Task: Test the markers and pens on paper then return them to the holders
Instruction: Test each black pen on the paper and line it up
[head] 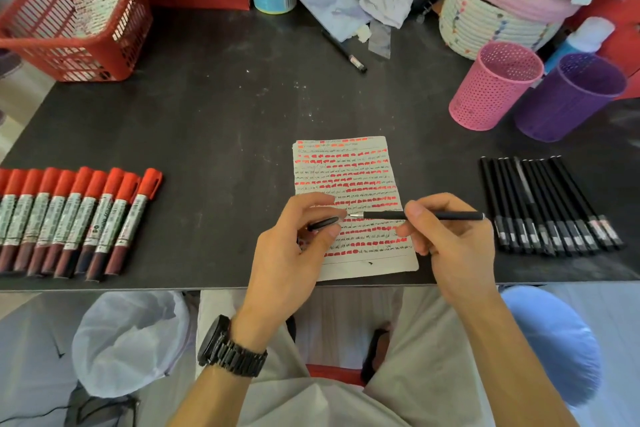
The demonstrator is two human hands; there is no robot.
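Above the marked paper (349,198), the right hand (450,236) pinched an uncapped black pen (415,216), tip pointing left. The left hand (294,239) gripped its cap (323,224). Left of the paper lay red markers (69,218); right, black pens (547,204).

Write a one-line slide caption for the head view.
Right hand holds an uncapped black pen over the test sheet, left hand holds its cap.
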